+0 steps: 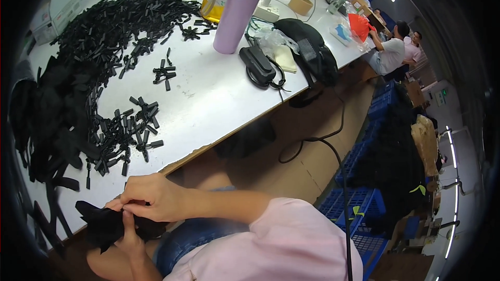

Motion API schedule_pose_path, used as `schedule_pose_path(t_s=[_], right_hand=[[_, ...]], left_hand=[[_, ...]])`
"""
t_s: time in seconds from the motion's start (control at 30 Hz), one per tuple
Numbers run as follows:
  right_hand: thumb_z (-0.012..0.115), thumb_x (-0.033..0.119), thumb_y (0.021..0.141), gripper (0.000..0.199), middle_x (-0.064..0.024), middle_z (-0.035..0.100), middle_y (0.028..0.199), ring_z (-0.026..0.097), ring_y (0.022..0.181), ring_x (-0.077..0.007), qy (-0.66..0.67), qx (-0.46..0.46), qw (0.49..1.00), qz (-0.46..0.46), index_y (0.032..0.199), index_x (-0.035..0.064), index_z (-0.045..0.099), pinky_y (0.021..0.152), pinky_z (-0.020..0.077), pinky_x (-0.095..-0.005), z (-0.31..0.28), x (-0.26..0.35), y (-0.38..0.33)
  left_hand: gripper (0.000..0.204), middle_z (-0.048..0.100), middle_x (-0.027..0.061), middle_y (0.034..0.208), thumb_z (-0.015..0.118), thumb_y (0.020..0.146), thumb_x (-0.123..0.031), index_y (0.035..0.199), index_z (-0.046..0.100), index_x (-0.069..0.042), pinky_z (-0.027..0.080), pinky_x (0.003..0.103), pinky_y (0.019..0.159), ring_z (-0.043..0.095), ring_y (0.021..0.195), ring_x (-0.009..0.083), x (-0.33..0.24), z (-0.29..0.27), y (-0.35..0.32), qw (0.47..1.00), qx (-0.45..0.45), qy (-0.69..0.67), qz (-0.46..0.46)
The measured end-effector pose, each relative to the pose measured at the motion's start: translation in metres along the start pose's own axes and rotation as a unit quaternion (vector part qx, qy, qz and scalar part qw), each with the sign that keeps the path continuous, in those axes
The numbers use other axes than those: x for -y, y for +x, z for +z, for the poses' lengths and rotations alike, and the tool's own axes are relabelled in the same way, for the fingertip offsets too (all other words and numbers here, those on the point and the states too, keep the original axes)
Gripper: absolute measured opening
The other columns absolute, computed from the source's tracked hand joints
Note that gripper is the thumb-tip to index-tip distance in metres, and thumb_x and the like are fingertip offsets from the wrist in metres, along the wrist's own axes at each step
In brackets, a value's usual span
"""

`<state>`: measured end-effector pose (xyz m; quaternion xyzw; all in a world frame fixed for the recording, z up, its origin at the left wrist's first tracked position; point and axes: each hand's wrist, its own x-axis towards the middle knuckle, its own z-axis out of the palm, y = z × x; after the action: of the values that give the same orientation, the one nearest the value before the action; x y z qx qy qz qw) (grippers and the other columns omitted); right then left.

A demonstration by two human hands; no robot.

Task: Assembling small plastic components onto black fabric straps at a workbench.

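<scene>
Near the table's front edge at the lower left, my left hand (130, 241) is closed on a black fabric piece (99, 224), its thumb pointing up. My right hand (156, 196) meets it from above, thumb and fingers pinched together at the fabric's upper edge. Whatever lies between those fingertips is too small to make out. Just beyond my hands, a loose cluster of small black cord pulls (125, 132) lies on the white table (208, 104). A far larger heap of the same pulls (140, 13) spreads behind it. Black fabric strips (57, 119) are piled along the left side.
A lilac bottle (235, 18) stands on the table, beside a black case (258, 65) and a black bag (307, 47). A roll of tape (300, 4) sits farther back. Blue crates (359, 205) stand at the right, past a hanging black cable (344, 177). Two people (393, 49) sit far off.
</scene>
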<state>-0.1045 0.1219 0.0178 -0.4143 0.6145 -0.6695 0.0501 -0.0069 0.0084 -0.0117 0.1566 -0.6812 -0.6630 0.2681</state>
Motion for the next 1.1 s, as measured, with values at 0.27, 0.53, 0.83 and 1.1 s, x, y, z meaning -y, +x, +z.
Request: schedule_pose_path(t_s=[0.27,0.53,0.83,1.1], right_hand=[[0.06,0.003,0.067,0.015,-0.009,0.047,0.069,0.049,0.061,-0.0244,-0.07,0.035,0.989,-0.122,0.081,0.0009,0.055,0.052,0.0415,-0.032,0.001,0.001,-0.002],[0.058,0.005,0.07,0.011,-0.0069,0.048,0.065,0.048,0.053,-0.015,0.025,-0.01,0.998,0.063,0.072,-0.0005,0.049,0.045,0.0376,-0.0251,0.007,-0.003,-0.008],[0.057,0.006,0.073,0.01,-0.0017,0.051,0.063,0.045,0.053,-0.0059,0.227,0.006,0.959,0.167,0.07,0.0006,0.049,0.045,0.0353,-0.0191,0.022,-0.015,-0.009],[0.056,0.004,0.073,0.008,-0.0003,0.051,0.062,0.045,0.055,-0.0025,0.376,0.131,0.847,0.353,0.069,0.0011,0.051,0.046,0.034,-0.0154,0.003,-0.01,0.002]], left_hand=[[0.02,0.053,0.0055,0.088,0.055,0.078,-0.003,0.096,0.051,0.004,0.038,0.019,0.071,0.05,0.078,0.0106,-0.001,-0.012,-0.002,0.998,-0.003,0.004,-0.061],[0.02,0.052,0.0034,0.084,0.054,0.079,-0.007,0.098,0.051,0.0,0.035,0.016,0.062,0.046,0.069,0.0066,-0.015,0.009,-0.001,0.985,-0.087,-0.129,-0.07],[0.026,0.051,0.0021,0.078,0.055,0.077,-0.008,0.1,0.049,0.002,0.031,0.013,0.054,0.04,0.059,0.0032,-0.003,-0.009,-0.001,0.99,-0.036,-0.112,-0.078],[0.026,0.052,0.0022,0.079,0.055,0.076,-0.009,0.098,0.05,0.003,0.03,0.013,0.045,0.039,0.054,0.0017,-0.008,-0.013,-0.001,0.99,0.006,-0.086,-0.111]])
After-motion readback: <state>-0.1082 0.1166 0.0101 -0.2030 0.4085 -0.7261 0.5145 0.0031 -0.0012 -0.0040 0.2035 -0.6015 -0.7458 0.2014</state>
